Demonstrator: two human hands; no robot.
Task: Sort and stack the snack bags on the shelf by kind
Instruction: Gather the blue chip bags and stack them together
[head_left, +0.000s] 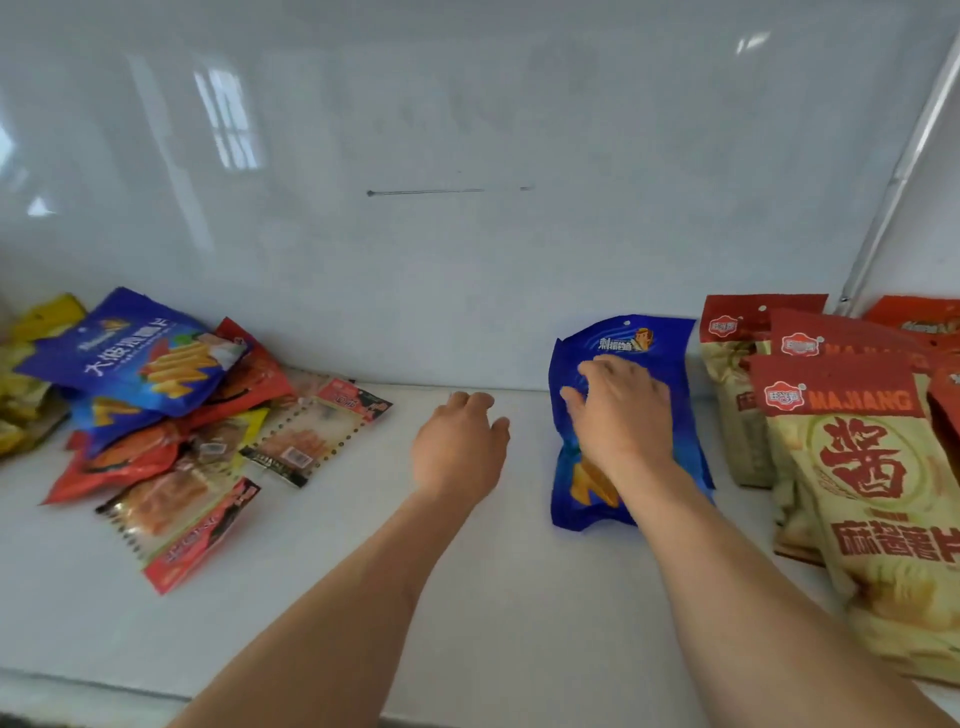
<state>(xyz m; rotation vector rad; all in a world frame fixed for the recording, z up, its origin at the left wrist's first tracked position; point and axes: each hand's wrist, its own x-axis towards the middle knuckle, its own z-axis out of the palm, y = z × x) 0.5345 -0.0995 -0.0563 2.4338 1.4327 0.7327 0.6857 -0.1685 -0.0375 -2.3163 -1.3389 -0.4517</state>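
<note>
Blue bag (631, 343): glossy, crinkled foil, partly covered
Right hand (621, 415): fingers spread flat on it
Left hand (460, 441): loosely curled, empty
Shelf (493, 571): smooth white

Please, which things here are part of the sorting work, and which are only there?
Part of the work:
- blue bag under the right hand
- mixed pile of bags on the left
- stack of MAJIANG bags on the right
- left hand, holding nothing
- shelf

Only there:
- glossy back wall
- metal rail
</note>
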